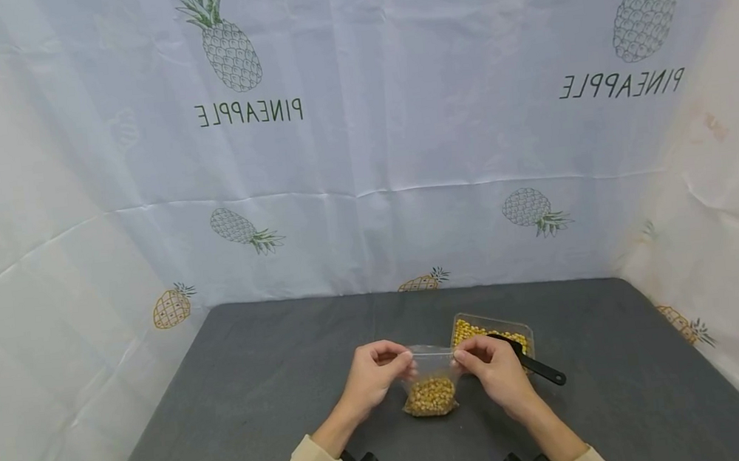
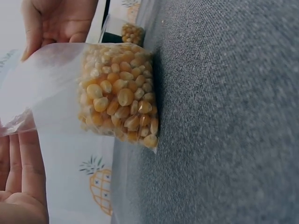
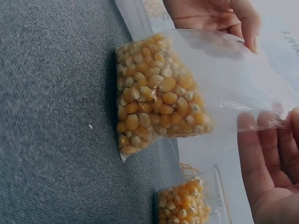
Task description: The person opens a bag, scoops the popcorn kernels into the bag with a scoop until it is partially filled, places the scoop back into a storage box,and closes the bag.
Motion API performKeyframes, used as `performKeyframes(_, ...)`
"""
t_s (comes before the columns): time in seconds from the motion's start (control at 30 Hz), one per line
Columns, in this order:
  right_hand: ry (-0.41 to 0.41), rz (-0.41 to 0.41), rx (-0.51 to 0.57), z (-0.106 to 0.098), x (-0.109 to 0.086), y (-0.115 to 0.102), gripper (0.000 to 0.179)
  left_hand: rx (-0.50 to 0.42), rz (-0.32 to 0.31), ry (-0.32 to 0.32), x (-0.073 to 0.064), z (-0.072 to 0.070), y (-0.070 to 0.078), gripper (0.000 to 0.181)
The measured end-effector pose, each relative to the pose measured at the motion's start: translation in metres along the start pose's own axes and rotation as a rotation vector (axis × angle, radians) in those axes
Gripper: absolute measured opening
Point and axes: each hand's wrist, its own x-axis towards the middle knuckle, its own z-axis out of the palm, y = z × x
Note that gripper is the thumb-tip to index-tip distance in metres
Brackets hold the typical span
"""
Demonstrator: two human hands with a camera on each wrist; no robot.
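Observation:
A clear zip bag (image 1: 431,395) partly filled with yellow corn kernels (image 2: 122,93) stands upright on the dark table, its base down on the cloth. My left hand (image 1: 373,373) pinches the top left corner of the bag between thumb and fingers. At the opposite top corner, my right hand (image 1: 495,368) pinches the plastic the same way. The bag's upper part is stretched between both hands, with the kernels gathered in the lower half. In the right wrist view the bag (image 3: 159,93) shows both hands up at its mouth.
Behind the right hand is a clear plastic container (image 1: 530,334) of corn kernels, a black-handled scoop (image 1: 543,371) lying across it. The grey table (image 1: 278,388) ends at a pineapple-print curtain (image 1: 370,238). A small white crumb (image 3: 90,126) lies on the cloth.

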Motion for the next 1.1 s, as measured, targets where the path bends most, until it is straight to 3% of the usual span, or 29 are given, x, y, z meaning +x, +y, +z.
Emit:
performKeyframes(0.3,-0.021,-0.014,0.070,0.003,-0.002,-0.001,0.019,0.028,0.015,-0.027,-0.005,-0.007,0.005,0.029)
performKeyframes(0.57,-0.043,0.041,0.071,0.003,-0.009,-0.007,0.020,0.025,-0.027,-0.039,-0.012,-0.008,0.014,0.027)
performKeyframes(0.83,-0.188,0.085,0.142,-0.001,-0.015,-0.008,0.030,0.007,-0.087,-0.070,-0.024,-0.010,0.022,0.030)
performKeyframes(0.97,-0.147,0.116,0.120,0.003,-0.011,-0.005,0.027,0.014,-0.131,-0.044,-0.021,-0.010,0.017,0.026)
performKeyframes(1.1,-0.067,0.122,0.070,0.008,-0.006,-0.004,0.023,0.070,-0.118,-0.009,-0.015,-0.011,0.010,0.023)
